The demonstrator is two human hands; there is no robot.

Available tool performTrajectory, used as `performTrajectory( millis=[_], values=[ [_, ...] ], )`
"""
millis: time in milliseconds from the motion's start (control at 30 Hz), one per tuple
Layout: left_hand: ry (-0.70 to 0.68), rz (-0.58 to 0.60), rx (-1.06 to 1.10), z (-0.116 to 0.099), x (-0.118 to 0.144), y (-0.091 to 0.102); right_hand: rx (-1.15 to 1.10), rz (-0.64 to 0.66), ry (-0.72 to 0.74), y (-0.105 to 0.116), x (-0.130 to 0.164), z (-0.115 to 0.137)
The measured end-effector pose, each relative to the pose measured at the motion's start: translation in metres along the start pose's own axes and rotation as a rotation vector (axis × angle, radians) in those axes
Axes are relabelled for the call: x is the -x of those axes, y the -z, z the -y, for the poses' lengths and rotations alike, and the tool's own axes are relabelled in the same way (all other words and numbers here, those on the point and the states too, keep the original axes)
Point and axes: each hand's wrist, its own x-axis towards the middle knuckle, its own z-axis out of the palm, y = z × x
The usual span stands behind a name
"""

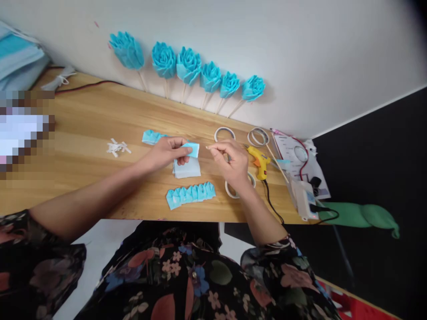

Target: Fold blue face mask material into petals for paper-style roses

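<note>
Showing six finished blue paper roses (188,65) propped at wall; small blue paper piece (192,149) pinched by left hand (167,153); right hand (230,161) fingertips pinched, contents unclear; pleated blue paper strip (191,194) left unrolled.

A pixelated patch (25,131) hides the table's (93,115) left edge; the right hand (231,162) covers part of a tape ring (238,186).

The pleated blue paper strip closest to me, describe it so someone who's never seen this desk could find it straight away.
On the wooden table, look at the near edge, in front of both hands. The pleated strip lies flat there, just below the stack of pale blue paper squares. Unlike the smaller folded blue piece behind the left hand, it is a long row of scalloped folds.
</note>
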Motion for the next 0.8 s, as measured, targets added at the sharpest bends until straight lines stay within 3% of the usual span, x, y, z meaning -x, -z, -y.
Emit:
performTrajectory(
  millis=[133,200,667,800],
  values=[
    [0.003,0.022,0.021,-0.001,0.001,0.001,0.134,-0.029,0.259,-0.013,-0.005,-0.002],
    [0.01,0.028,0.022,-0.003,0.002,0.0,0.177,-0.041,0.32,-0.02,-0.003,-0.006],
    [-0.014,0.044,0.009,-0.005,0.002,0.001,0.23,-0.051,0.331,-0.028,0.002,-0.014],
    [-0.02,0.038,0.029,-0.004,0.002,0.001,0.228,0.001,0.27,-0.03,0.003,-0.015]
  ],
)
